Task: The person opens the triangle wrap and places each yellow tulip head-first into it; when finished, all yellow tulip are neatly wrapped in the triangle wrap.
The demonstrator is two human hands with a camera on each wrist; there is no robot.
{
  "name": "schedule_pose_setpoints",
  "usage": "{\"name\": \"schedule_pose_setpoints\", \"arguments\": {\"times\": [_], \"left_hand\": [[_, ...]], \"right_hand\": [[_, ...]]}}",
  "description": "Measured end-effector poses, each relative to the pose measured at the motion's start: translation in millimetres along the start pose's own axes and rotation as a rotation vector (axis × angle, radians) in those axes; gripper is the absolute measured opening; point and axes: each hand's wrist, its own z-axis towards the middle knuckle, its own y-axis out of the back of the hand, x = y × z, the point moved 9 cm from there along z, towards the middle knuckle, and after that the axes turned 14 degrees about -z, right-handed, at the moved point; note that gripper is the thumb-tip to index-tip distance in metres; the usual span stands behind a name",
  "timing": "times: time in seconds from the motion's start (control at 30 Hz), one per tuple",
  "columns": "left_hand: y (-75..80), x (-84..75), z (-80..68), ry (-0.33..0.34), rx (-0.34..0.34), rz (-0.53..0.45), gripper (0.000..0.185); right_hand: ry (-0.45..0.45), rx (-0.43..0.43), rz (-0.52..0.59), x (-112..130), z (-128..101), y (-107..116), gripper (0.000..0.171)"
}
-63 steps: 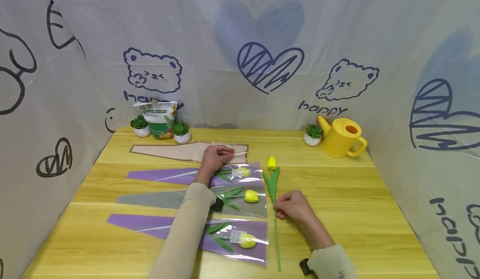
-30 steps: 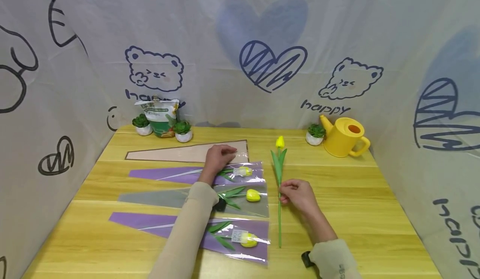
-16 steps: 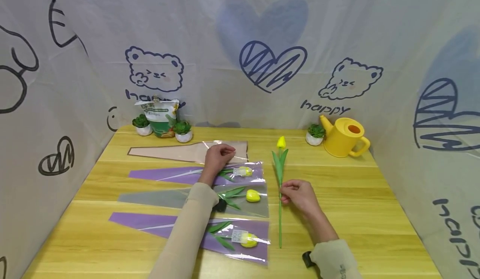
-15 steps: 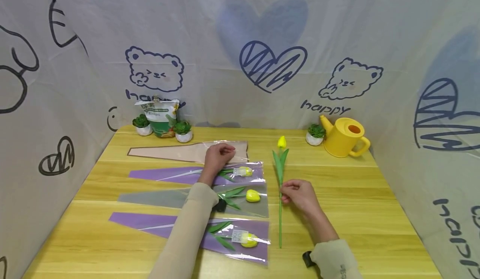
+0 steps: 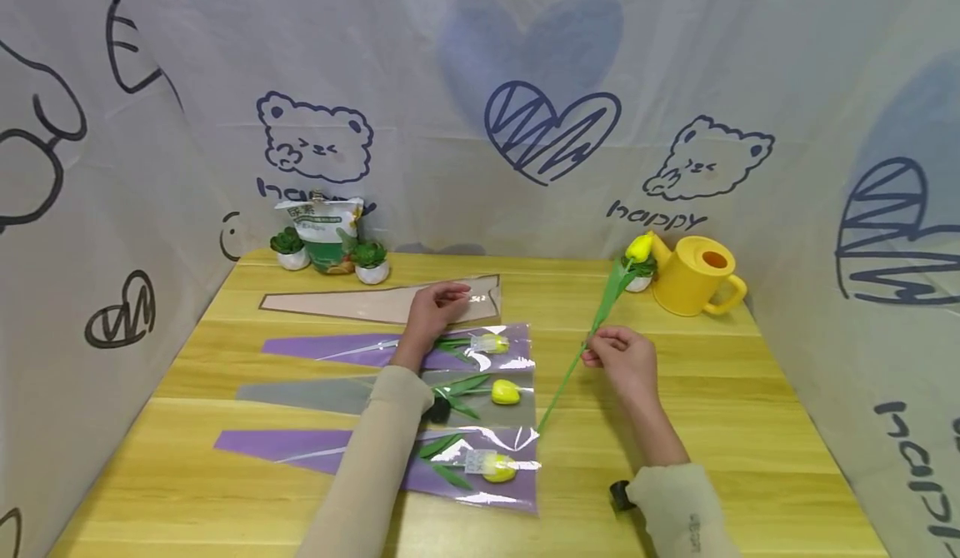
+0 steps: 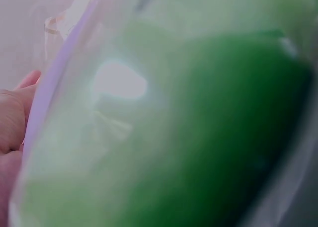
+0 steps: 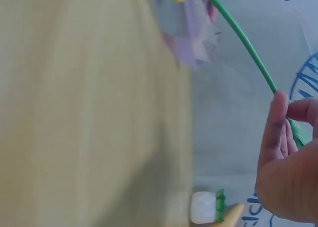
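In the head view, my left hand (image 5: pixel 437 312) pinches the clear film near the wide end of a beige flower sleeve (image 5: pixel 337 301) with a brown edge. My right hand (image 5: pixel 626 362) holds an artificial yellow tulip (image 5: pixel 638 248) by its green stem, just under the leaves. The tulip leans, its bloom up and to the right, the stem's lower end toward the sleeves. In the right wrist view, thumb and fingers pinch that stem (image 7: pixel 248 47). Blurred green and clear film (image 6: pixel 119 137) fill most of the left wrist view, with part of the left hand (image 6: pixel 12 122) at the edge.
Below the beige sleeve lie a purple sleeve (image 5: pixel 315 346), a grey one (image 5: pixel 292 395) and another purple one (image 5: pixel 277 445), each with a yellow tulip inside. Behind stand a yellow watering can (image 5: pixel 678 279), small potted plants (image 5: pixel 371 262) and a white-green bag (image 5: pixel 322 229).
My right hand has moved away and a little right, tilting the tulip from upright to slanted; its lower stem end has swung up and left. The left hand stays on the beige sleeve.
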Motion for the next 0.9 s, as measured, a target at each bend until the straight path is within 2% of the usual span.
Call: {"name": "schedule_pose_setpoints", "arguments": {"times": [0.23, 0.47, 0.63, 0.9], "left_hand": [[1.8, 1.9, 2.1, -0.001, -0.005, 0.01, 0.024], [4.1, -1.0, 1.0, -0.011, -0.011, 0.007, 0.023], [3.4, 0.1, 0.4, -0.023, -0.004, 0.003, 0.022], [3.0, 1.7, 0.2, -0.048, -0.011, -0.017, 0.021]], "right_hand": [[0.066, -0.166, 0.121, 22, 10, 21, 0.001], [0.107, -0.268, 0.232, 28, 23, 27, 0.007], [0.119, -0.289, 0.281, 26, 32, 22, 0.006], [0.051, -0.255, 0.319, 9, 49, 4, 0.008]]}}
